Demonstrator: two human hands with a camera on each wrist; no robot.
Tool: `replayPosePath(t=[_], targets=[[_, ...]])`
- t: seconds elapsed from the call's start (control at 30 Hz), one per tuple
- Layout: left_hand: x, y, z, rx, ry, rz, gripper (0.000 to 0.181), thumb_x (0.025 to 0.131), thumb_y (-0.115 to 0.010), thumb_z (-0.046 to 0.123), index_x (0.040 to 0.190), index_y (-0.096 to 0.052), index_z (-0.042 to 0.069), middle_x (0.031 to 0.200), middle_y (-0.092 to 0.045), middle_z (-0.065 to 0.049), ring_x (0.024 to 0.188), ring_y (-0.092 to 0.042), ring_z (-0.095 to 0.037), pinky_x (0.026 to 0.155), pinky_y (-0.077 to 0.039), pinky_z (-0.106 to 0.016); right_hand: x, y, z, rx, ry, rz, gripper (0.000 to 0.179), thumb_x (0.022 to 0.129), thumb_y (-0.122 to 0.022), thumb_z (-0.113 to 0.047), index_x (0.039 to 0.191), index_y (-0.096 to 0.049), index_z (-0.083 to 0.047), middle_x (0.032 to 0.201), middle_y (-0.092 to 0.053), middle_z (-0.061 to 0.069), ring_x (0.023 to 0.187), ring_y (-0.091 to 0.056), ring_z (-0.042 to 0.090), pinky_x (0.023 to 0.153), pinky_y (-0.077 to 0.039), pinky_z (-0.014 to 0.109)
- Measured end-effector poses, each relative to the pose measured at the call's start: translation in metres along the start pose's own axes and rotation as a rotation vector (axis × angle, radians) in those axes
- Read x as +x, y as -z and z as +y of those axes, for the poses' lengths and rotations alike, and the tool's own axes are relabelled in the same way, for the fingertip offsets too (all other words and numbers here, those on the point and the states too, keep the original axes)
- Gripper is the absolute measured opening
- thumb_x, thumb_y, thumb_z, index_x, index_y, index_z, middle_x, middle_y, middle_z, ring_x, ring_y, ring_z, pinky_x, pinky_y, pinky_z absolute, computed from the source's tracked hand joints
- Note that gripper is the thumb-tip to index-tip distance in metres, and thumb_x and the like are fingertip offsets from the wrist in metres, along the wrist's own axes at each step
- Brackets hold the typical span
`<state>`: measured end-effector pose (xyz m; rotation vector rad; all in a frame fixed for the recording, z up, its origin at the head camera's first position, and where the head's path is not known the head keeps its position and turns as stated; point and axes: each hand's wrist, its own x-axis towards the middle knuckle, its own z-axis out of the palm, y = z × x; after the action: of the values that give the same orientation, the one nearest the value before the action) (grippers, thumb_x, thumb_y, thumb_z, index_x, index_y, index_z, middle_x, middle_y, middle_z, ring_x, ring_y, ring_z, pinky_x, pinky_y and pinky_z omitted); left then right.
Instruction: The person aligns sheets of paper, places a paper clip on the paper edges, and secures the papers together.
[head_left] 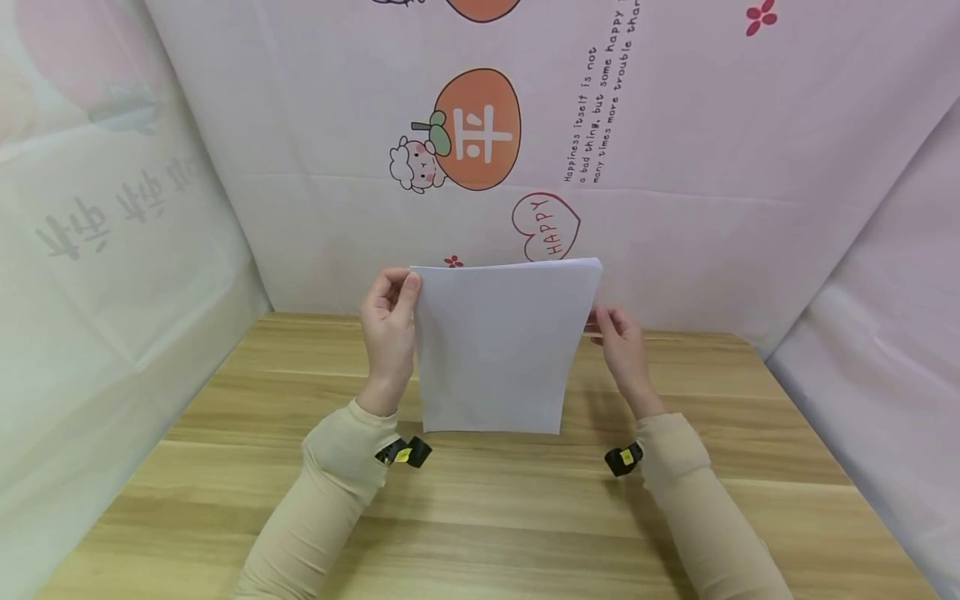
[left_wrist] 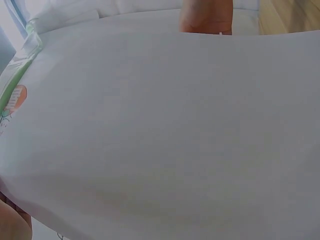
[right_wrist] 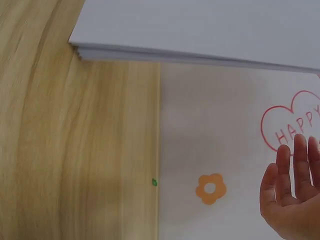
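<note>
A stack of white paper sheets stands nearly upright over the wooden table, its broad face toward me. At its upper left corner my left hand pinches it, thumb in front and fingers behind. The right hand is beside the right edge, some fingertips hidden behind the paper in the head view. In the right wrist view the fingers of that hand are mostly straight and slightly spread, below the layered edge of the stack. Paper fills most of the left wrist view, with part of the left hand at lower left.
The wood-grain table reaches back to a white printed cloth hanging behind it. Further cloth walls close in both sides. Black wrist cameras sit at the cuffs of both beige sleeves.
</note>
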<state>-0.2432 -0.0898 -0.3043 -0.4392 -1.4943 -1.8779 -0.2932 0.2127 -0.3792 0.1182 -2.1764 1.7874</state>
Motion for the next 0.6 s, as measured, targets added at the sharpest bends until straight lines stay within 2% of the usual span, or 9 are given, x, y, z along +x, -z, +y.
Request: replayPosePath(t=[0.1,0.2,0.27,0.4,0.6], targets=[[0.000,0.000,-0.001,-0.006,0.001,0.000,0.024,0.093,-0.060,0.016,0.094,-0.058,-0.008,0.081,-0.057,0.005,0.075,-0.049,-0.012,0.067,-0.041,-0.020,0.004,0.001,0.009,-0.165,0.057,0.003,0.033,0.101,-0.044,-0.031,0.106,-0.060,-0.002,0.098,-0.067,0.003,0.092,-0.063,0.014,0.078,-0.049,0.023],[0.000,0.000,-0.001,-0.010,0.003,0.000,0.023,0.093,-0.060,0.015,0.093,-0.058,-0.007,0.080,-0.057,0.005,0.074,-0.049,-0.012,0.067,-0.041,-0.019,0.008,0.002,0.018,-0.343,0.130,0.012,0.034,0.101,-0.045,-0.030,0.106,-0.062,0.000,0.101,-0.068,0.016,0.095,-0.063,0.026,0.079,-0.050,0.030],[-0.001,0.000,-0.001,-0.016,0.004,0.001,0.022,0.093,-0.060,0.015,0.093,-0.058,-0.007,0.080,-0.057,0.005,0.074,-0.049,-0.012,0.067,-0.041,-0.019,0.010,0.002,0.022,-0.422,0.165,0.013,0.034,0.100,-0.045,-0.029,0.105,-0.063,0.000,0.100,-0.068,0.019,0.096,-0.063,0.031,0.080,-0.050,0.037],[-0.001,0.000,0.000,-0.023,0.002,0.007,0.020,0.093,-0.061,0.015,0.092,-0.059,-0.005,0.080,-0.058,0.005,0.074,-0.050,-0.011,0.067,-0.041,-0.020,0.012,0.002,0.028,-0.491,0.195,-0.011,0.032,0.100,-0.046,-0.025,0.109,-0.063,0.000,0.103,-0.068,0.020,0.098,-0.063,0.034,0.084,-0.051,0.047],[-0.001,-0.001,-0.001,-0.022,-0.010,0.022,0.023,0.092,-0.061,0.015,0.091,-0.059,-0.008,0.079,-0.059,0.007,0.072,-0.050,-0.011,0.065,-0.041,-0.019,0.014,0.002,0.034,-0.571,0.210,-0.066,0.030,0.099,-0.045,-0.020,0.111,-0.063,0.000,0.111,-0.066,0.021,0.102,-0.063,0.037,0.086,-0.050,0.049]])
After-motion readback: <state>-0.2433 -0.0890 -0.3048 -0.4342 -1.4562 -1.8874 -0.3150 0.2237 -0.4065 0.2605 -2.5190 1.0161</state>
